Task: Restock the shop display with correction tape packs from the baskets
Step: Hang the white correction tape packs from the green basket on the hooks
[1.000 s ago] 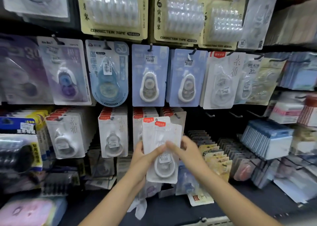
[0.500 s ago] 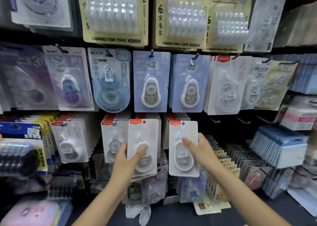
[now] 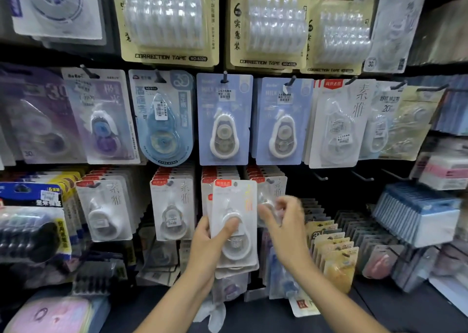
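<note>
Packs changed since half a second earlier: right hand [image 3: 283, 221] no longer held its own white pack; that pack [image 3: 274, 193] now hung on the lower-row hook at centre frame, right fingers blurred, loosely curled in front of it, grip unclear. Left hand [image 3: 210, 241] gripped a stack of white correction tape packs [image 3: 234, 221], thumb across the front, just beside the hung one. No baskets in view.

Dark pegboard wall [image 3: 329, 188], packs on hooks: 2 blue-card correction tapes [image 3: 224, 120], white-card tape rows [image 3: 103, 206] below, beige multipacks [image 3: 167, 21] on top.
</note>
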A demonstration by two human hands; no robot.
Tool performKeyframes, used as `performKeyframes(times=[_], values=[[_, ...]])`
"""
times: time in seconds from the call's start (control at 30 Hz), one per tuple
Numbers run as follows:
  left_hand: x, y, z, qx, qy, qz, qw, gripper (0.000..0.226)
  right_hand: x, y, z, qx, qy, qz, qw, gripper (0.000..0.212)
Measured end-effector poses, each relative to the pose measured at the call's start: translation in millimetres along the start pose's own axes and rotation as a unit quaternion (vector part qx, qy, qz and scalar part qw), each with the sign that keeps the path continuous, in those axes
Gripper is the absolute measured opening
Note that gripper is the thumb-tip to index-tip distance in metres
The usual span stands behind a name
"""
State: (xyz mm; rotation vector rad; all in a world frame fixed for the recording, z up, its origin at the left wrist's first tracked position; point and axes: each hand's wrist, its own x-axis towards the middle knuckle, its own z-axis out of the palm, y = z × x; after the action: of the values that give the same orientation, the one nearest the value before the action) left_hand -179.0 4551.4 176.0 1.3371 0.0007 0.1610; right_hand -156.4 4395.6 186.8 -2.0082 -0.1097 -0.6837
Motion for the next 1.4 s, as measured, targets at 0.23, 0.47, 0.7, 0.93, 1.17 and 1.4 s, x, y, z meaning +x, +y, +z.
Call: performKeyframes(times=[0.23, 0.47, 0.7, 0.93, 1.17, 1.4], values=[[4, -1, 14, -0.015, -0.012, -0.011, 1.000, 0.022, -11, 3, -4, 0.186, -0.081, 0.096, 0.975, 0.023], [12, -3, -17, 0.021, 0.073, 0.020, 0.997, 0.011, 2, 18, -28, 0.147, -0.054, 0.110, 0.981, 0.024], [15, -3, -27, 0.026, 0.084, 0.031, 0.996, 0.014, 6, 31, -16, 0.129, -0.044, 0.128, 0.982, 0.020], [14, -2, -7, 0.022, 0.066, 0.036, 0.997, 0.010, 9, 37, 5, 0.005, 0.014, 0.128, 0.992, 0.042], [11, 0, 29, 0.021, -0.012, 0.035, 0.999, 0.014, -22, 10, 11, 0.190, -0.099, 0.071, 0.974, 0.031], [18, -4, 14, 0.376, 0.014, 0.240, 0.895, 0.020, -2, 12, -10, 0.202, -0.032, 0.103, 0.973, 0.023]])
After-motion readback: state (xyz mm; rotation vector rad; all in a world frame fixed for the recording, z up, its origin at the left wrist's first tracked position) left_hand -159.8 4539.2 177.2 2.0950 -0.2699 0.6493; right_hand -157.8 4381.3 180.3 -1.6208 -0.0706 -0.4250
